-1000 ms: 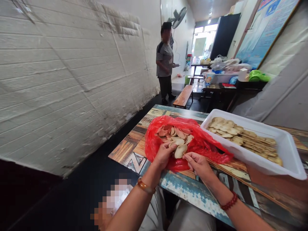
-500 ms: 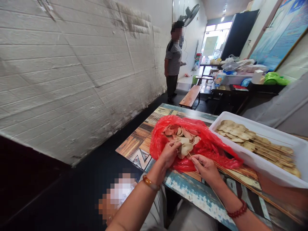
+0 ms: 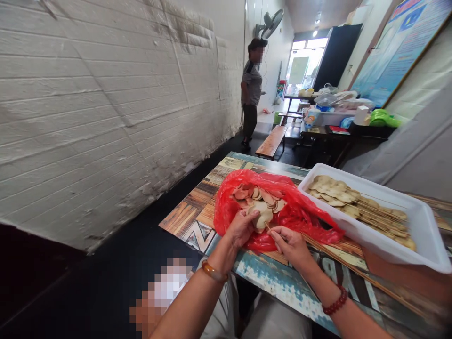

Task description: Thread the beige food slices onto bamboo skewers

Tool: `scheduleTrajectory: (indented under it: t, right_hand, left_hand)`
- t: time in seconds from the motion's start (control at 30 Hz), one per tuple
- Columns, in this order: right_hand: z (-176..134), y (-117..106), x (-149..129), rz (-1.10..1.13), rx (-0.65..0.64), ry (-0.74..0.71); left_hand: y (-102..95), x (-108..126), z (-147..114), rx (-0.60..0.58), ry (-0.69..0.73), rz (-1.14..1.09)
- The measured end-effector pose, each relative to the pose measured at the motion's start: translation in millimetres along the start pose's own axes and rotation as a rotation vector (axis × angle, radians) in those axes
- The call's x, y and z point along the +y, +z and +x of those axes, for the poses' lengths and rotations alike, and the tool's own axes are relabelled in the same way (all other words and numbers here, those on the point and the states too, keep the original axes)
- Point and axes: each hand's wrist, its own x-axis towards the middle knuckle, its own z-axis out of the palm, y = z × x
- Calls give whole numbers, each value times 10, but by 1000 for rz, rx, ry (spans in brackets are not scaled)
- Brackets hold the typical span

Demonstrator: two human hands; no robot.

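Note:
My left hand (image 3: pixel 243 227) is closed on thin, pale round food slices (image 3: pixel 262 217), thumb on top, over an opened red plastic bag (image 3: pixel 307 207). In my right hand (image 3: pixel 290 244) a thin wooden skewer (image 3: pixel 267 227) is pinched, its tip at the lower edge of the held slices. Whether the tip has gone through them I cannot tell. More loose slices (image 3: pixel 243 192), some pinkish, lie inside the bag. To the right, a white plastic tray (image 3: pixel 428 230) holds skewered slices (image 3: pixel 332 188) in rows.
Long wooden sticks (image 3: pixel 353 263) lie on the patterned table (image 3: pixel 190 214) before the tray. Further off are a wooden bench (image 3: pixel 271 141) and a cluttered table with green bowls (image 3: pixel 383 117). A person (image 3: pixel 251 89) is by the left wall under a fan (image 3: pixel 270 23).
The view has shifted slightly, so the table and tray sit further left. My left thumb lies flatter over the slices. The person at the back has changed stance, with legs now turned sideways.

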Motion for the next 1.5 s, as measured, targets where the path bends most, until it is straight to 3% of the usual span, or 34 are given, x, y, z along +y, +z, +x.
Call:
scheduleTrajectory:
  t: [0.2,0.6,0.87,1.23,1.5]
  right_hand:
    - [19,-16,46,-89,21,-91]
    - [14,17,59,-256,73,-211]
    - [-1,58,56,-312,97,-225]
    - [21,77,19,-315,120,-227]
    - [52,90,30,-257,108,-217]
  left_hand:
    - [-12,43,39,117,79,-72]
    - [-25,80,93,106,44,-67]
    - [-18,51,82,155,72,-10]
    - [30,51,44,106,105,0]
    - [23,10,66,145,84,18]
